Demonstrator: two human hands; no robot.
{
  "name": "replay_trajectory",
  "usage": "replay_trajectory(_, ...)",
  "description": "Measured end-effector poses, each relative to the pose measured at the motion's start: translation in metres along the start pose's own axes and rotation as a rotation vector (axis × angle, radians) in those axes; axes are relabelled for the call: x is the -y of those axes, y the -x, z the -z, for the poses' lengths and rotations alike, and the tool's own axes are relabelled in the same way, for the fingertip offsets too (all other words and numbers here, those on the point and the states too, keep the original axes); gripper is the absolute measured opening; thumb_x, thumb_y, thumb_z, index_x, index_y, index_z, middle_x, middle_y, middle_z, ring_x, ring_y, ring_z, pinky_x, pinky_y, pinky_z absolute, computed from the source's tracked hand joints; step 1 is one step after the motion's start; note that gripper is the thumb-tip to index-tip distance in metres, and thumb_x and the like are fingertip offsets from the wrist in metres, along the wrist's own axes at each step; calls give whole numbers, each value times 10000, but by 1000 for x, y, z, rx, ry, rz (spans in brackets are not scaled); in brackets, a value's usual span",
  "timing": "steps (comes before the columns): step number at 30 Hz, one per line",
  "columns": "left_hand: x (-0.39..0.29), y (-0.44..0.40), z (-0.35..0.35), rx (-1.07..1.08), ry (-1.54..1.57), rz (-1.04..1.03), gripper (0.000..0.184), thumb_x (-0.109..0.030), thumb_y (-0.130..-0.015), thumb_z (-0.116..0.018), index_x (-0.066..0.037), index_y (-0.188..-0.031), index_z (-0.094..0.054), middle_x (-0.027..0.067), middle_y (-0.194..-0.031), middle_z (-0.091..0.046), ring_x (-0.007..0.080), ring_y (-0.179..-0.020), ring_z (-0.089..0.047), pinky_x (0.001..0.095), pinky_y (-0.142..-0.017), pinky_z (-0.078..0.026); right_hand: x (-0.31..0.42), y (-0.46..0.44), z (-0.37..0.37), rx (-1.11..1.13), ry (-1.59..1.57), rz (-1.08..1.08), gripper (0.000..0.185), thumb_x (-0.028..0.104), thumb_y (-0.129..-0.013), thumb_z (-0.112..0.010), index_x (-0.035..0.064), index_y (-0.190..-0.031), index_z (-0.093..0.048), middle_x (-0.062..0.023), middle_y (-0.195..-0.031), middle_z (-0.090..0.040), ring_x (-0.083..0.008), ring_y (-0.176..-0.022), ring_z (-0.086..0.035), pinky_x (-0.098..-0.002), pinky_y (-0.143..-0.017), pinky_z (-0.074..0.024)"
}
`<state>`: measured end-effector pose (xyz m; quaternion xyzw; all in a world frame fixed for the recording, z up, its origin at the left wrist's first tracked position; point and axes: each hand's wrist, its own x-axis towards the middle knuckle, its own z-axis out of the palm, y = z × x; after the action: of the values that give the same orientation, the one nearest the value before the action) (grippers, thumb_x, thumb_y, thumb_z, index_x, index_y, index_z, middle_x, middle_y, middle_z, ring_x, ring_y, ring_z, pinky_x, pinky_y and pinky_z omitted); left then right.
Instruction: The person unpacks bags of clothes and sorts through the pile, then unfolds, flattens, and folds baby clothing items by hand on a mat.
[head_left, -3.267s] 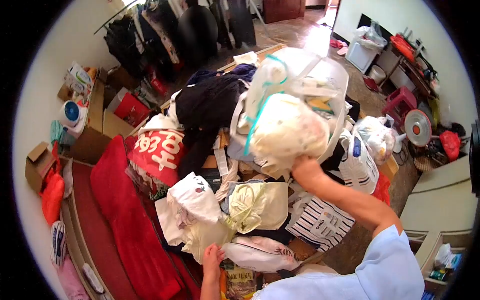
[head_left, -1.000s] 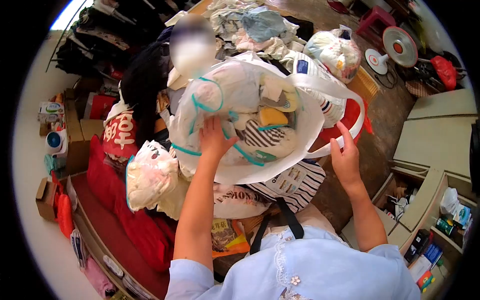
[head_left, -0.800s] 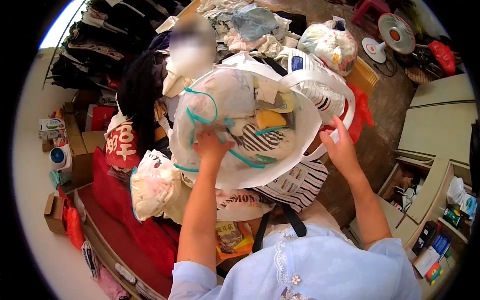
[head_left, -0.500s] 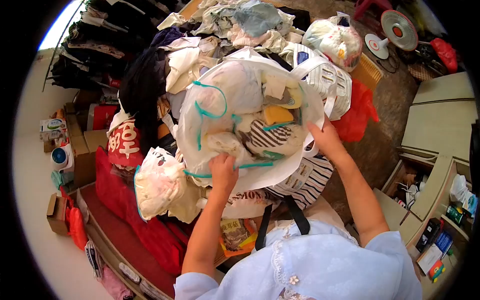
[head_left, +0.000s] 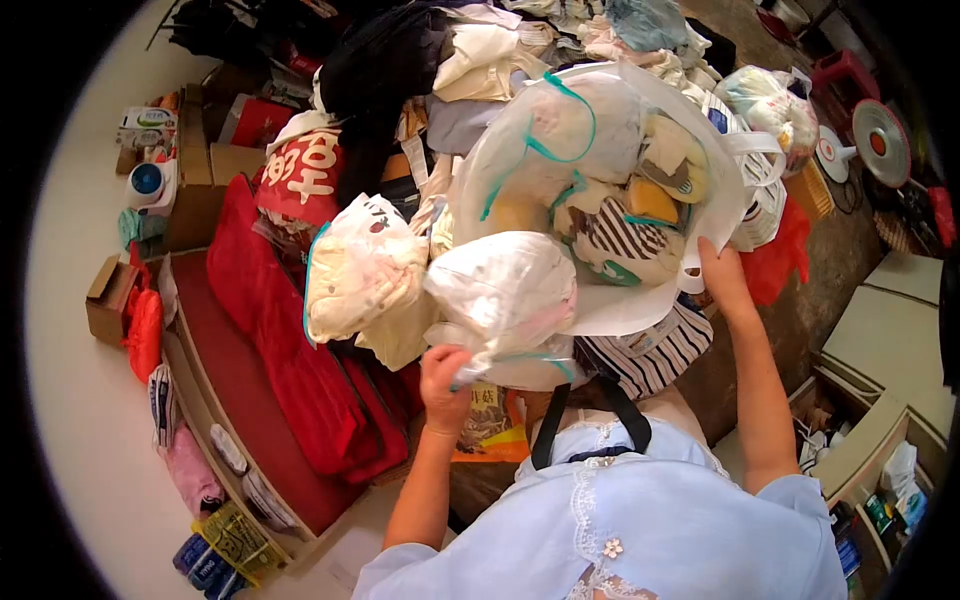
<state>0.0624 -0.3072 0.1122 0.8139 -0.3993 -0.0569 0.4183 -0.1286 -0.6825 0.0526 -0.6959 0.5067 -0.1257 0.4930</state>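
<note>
My left hand [head_left: 447, 385] is closed on the gathered edge of a clear plastic bag [head_left: 505, 290] packed with white cloth, at the near left rim of a large white bag [head_left: 610, 310]. Inside the large bag lie more clear bags with teal edges, a striped item and a yellow item. My right hand [head_left: 722, 270] grips the large bag's right rim, near its handle. Left of the clear bag sits another clear bag [head_left: 365, 275] filled with cream cloth.
A striped bag [head_left: 655, 350] lies under the large bag. Clothes [head_left: 480, 65] are heaped behind. A red cloth [head_left: 270, 330] lies on the left, with cardboard boxes [head_left: 200, 190] beyond. A fan [head_left: 881, 143] and open drawers [head_left: 900, 480] are on the right.
My left hand has drawn the clear bag of white cloth toward me and up to the large bag's near left edge. My right hand, earlier open beside the large bag, has closed on its rim.
</note>
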Motion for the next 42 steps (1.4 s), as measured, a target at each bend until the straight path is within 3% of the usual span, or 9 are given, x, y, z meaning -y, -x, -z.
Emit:
replay_trajectory(2, 5, 2, 14, -172, -59, 63, 200, -6, -762, -592, -50, -956, -567, 103, -958, -556, 249, -862, -548, 324, -765, -436, 0, 1, -1, -17, -64, -50, 411, 257, -817, -488, -92, -1031, -510, -228, -939, -595, -311, -888, -573, -353, -778, -419)
replay_trajectory(6, 18, 0, 47, -592, 400, 782, 187, -54, -846, -540, -49, -1030, -507, 48, -1003, -543, 168, -874, -541, 302, -732, -465, 1, 1, 7, -10, -75, -69, 402, 255, -819, -483, -99, -1006, -524, -225, -910, -600, -296, -850, -579, -353, -763, -424)
replay_trajectory(12, 13, -55, 85, -719, 222, 731, 235, -48, -827, -525, -8, -1054, -480, 80, -989, -542, 168, -875, -538, 255, -734, -452, -1, 0, 16, 52, -69, -93, 406, 274, -831, -480, -104, -964, -545, -230, -864, -610, -295, -822, -593, -358, -742, -432)
replay_trajectory(18, 10, -117, 49, -431, -684, 83, 601, -57, -712, -583, 15, -1258, -345, 219, -1240, -388, 319, -1223, -310, 388, -1033, -218, 5, 4, 14, 34, -65, 22, 377, 269, -873, -472, -79, -998, -544, -99, -877, -605, -159, -783, -545, -291, -713, -429)
replay_trajectory(20, -11, -133, -5, -143, -271, 125, 631, -46, -676, -610, 3, -1252, -358, 205, -1243, -395, 352, -1213, -318, 413, -1028, -226, 17, 7, 20, 99, 19, -42, 374, 268, -875, -467, -79, -992, -543, -103, -855, -609, -162, -767, -548, -302, -699, -433)
replay_trajectory(24, -54, -148, -123, 372, -580, -265, 733, -245, -633, -714, -18, -1245, -382, 204, -1261, -390, 340, -1206, -336, 437, -1002, -256, 25, 9, 25, 175, -3, -33, 371, 265, -876, -462, -73, -1006, -539, -110, -865, -612, -169, -783, -550, -306, -720, -433)
replay_trajectory(30, 0, -189, -223, 382, 121, 615, 894, -526, -655, -644, 52, -1257, -325, 226, -1294, -360, 389, -1193, -328, 434, -970, -295, 21, 14, 32, 228, 33, -90, 365, 262, -878, -458, -64, -1020, -540, -107, -887, -612, -167, -807, -550, -303, -742, -430)
replay_trajectory(37, 35, -166, -225, 702, -207, 470, 670, -496, -798, -494, 61, -1167, -448, 245, -1143, -511, 383, -1013, -507, 431, -893, -366, 31, 11, 29, 230, -92, -122, 365, 262, -875, -460, -77, -979, -545, -102, -852, -606, -148, -764, -545, -294, -693, -437)
replay_trajectory(42, 12, -96, -153, 219, 443, 552, 286, -211, -864, -543, 33, -1008, -586, 165, -983, -605, 153, -866, -566, 255, -692, -438, 22, 10, 20, 127, -133, -31, 358, 250, -871, -457, -83, -962, -549, -109, -817, -610, -156, -738, -549, -302, -676, -439)
